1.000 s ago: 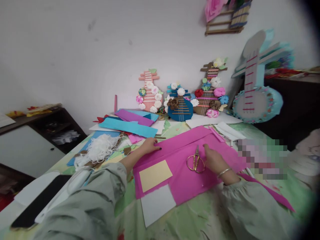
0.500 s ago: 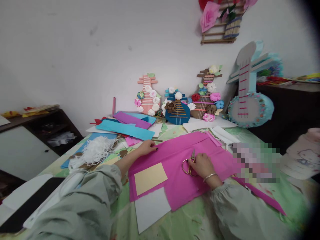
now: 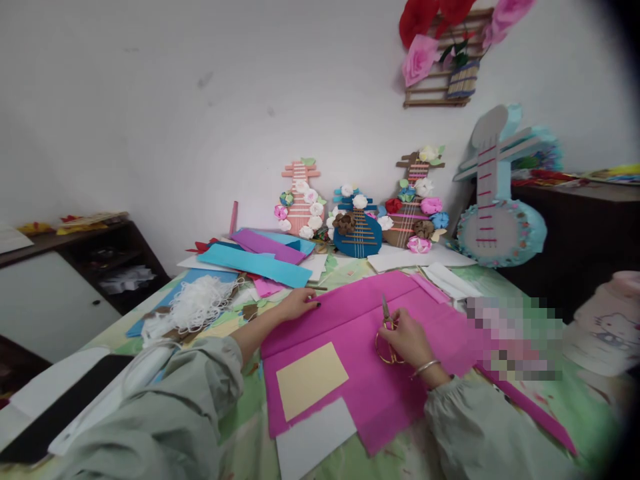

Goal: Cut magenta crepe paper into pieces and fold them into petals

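The scissors [image 3: 385,308] are over the middle of the pink sheet [image 3: 395,400], right of the centre of the frame, blades toward the top; whether they touch it I cannot tell. The right hand [image 3: 410,339] has its grip pinching their gold handles. The left hand [image 3: 299,305] lies at the sheet's upper left edge, fingers bent; whether its grip pinches the paper or only rests there I cannot tell. A yellow card [image 3: 313,381] lies on the sheet's left part, with a white card [image 3: 316,440] just below it, at the bottom of the frame. The counter [image 3: 245,430] has a green patterned top. Left of centre are a turquoise strip [image 3: 255,265], a purple strip [image 3: 267,245] and a heap of white string [image 3: 203,303]; a black phone [image 3: 70,410] is at lower left. Toward the back stand a pink lute [image 3: 300,175], a blue lute [image 3: 369,235] and a brown lute [image 3: 399,235], trimmed with flowers, and a larger grey lute [image 3: 487,235] stands to their right. A wooden rack [image 3: 435,103] with red and pink flowers hangs at upper right. A dark cabinet [image 3: 145,250] is at the left.
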Available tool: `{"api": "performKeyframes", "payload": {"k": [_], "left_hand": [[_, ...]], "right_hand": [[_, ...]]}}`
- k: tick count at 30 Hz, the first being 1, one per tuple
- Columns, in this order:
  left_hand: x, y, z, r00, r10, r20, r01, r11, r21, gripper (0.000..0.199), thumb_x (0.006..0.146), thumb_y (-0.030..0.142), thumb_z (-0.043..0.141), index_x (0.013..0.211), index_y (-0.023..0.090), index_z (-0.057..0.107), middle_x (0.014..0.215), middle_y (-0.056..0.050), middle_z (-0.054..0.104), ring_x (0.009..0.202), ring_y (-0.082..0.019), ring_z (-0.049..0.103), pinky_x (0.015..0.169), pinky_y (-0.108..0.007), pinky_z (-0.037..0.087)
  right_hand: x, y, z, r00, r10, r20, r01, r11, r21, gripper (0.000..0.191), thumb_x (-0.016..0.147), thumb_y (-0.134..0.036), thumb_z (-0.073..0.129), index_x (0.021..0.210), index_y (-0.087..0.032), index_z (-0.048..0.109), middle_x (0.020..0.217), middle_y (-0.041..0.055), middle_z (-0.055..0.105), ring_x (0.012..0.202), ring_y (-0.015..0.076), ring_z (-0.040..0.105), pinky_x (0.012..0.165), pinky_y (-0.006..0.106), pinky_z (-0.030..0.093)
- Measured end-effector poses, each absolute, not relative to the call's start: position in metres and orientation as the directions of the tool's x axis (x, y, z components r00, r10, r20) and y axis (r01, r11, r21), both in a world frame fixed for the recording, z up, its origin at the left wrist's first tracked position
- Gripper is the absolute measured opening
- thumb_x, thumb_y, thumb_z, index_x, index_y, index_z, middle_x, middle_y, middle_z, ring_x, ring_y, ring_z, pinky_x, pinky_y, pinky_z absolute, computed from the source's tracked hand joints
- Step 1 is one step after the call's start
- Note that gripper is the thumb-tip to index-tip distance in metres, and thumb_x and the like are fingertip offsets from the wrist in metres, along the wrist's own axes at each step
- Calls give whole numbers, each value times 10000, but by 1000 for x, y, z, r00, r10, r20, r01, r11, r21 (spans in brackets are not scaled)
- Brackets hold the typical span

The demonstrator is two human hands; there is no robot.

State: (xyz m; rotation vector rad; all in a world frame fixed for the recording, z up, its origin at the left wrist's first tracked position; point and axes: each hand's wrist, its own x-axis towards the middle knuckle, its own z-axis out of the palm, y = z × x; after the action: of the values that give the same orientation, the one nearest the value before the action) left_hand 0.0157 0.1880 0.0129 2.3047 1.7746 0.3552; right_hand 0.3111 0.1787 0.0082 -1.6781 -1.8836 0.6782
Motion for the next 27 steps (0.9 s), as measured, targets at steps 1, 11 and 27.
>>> {"api": "performKeyframes", "payload": {"k": [1, 11, 27], "left_hand": [[14, 189, 13, 247, 967, 62, 920, -254, 299, 245, 906, 361, 517, 921, 128, 593, 890, -33, 609, 807, -148, 588, 758, -339, 492], [-28, 202, 49, 163, 982, 97, 981, -172, 94, 267, 905, 331, 531, 1083, 137, 572, 1070, -72, 597, 936, -183, 596, 819, -389, 509], [-64, 230, 69, 92, 978, 187, 988, -66, -138, 299, 901, 329, 537, 1137, 146, 548, 1124, -83, 575, 965, -194, 588, 822, -398, 511]], "right_hand": [[311, 179, 8, -86, 995, 55, 686, 99, -721, 160, 672, -199, 585, 778, -201, 464, 692, 22, 629, 658, 195, 609, 554, 249, 368], [322, 183, 8, -9, 1000, -14, -19, -15, -1000, 384, 603, -392, 696, 815, -219, 428, 512, -77, 535, 406, 102, 492, 385, 200, 355], [331, 185, 16, -215, 952, -220, -553, -304, -776, 258, 559, -115, 747, 743, -193, 584, 655, -45, 640, 647, 111, 625, 651, 244, 551]]}}
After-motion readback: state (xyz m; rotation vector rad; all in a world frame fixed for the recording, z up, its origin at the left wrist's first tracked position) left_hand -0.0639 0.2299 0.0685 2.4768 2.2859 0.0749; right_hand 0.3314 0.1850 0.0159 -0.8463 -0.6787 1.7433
